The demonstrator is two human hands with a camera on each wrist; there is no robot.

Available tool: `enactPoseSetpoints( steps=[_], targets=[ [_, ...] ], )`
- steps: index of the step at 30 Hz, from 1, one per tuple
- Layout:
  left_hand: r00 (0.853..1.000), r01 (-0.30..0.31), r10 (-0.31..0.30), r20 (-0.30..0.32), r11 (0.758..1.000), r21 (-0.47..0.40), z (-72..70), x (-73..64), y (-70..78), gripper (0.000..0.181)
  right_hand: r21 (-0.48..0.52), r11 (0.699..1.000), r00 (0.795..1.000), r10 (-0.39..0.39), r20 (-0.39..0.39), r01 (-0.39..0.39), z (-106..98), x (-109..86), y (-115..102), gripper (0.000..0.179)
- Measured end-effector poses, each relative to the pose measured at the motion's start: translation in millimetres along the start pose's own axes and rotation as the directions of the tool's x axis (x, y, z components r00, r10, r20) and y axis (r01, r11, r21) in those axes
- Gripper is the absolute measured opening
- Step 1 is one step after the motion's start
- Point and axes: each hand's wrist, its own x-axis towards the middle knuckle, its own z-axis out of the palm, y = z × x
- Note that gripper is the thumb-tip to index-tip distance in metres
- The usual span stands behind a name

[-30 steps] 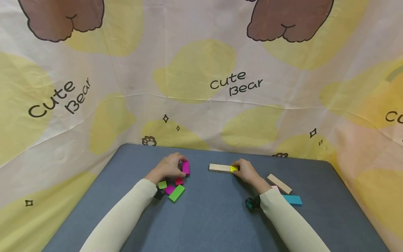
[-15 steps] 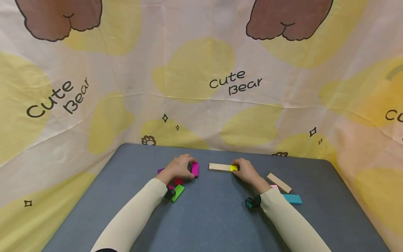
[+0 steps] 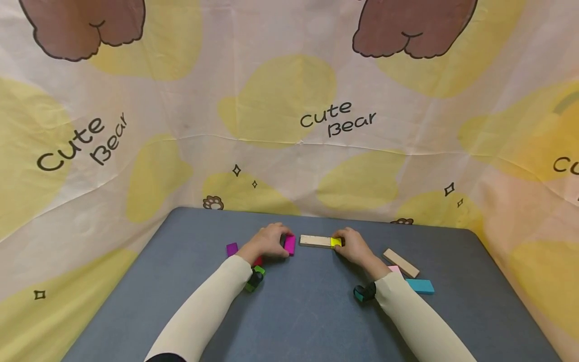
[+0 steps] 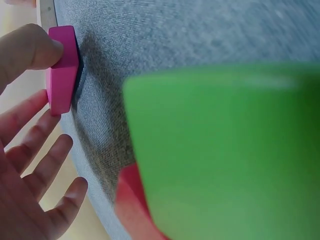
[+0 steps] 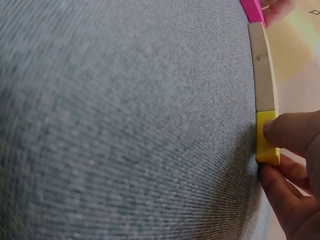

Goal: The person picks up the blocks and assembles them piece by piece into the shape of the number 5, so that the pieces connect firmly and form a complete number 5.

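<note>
My left hand [image 3: 268, 241] pinches a magenta block [image 3: 290, 245] between thumb and fingertips, just left of a long plain wooden block [image 3: 315, 241]. In the left wrist view the thumb lies on the near face of the magenta block [image 4: 62, 70] and two fingertips touch its other side. My right hand [image 3: 355, 246] pinches a yellow block [image 3: 336, 242], which sits end to end against the right end of the wooden block. The right wrist view shows the thumb on the yellow block [image 5: 265, 142], with fingers behind its end.
Around the left wrist lie a purple block [image 3: 232, 249], a red block [image 3: 258, 261] and a green block [image 3: 259, 270], partly covered. Beside the right forearm are another wooden block [image 3: 401, 263], a pink block [image 3: 395, 269] and a blue block [image 3: 420, 286]. A patterned cloth hangs behind the table.
My left hand has slid the magenta block rightward toward the wooden block, uncovering the purple block. The right hand stays on the yellow block in the same place.
</note>
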Motion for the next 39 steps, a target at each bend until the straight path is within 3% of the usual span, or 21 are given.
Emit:
enactPoseSetpoints(
  steps=[11, 39],
  targets=[
    [1.0, -0.007, 0.007, -0.007, 1.0, 0.009, 6.6, 7.3, 1.5, 0.058, 0.012, 1.0, 1.0, 0.004, -0.007, -0.004, 1.3, -1.3, 0.5, 0.025],
    [1.0, 0.001, -0.001, -0.026, 1.0, -0.025, 10.1, 7.0, 7.0, 0.059, 0.021, 0.998, 0.998, 0.062, 0.009, -0.062, 3.5, -2.0, -0.1, 0.025]
  ],
)
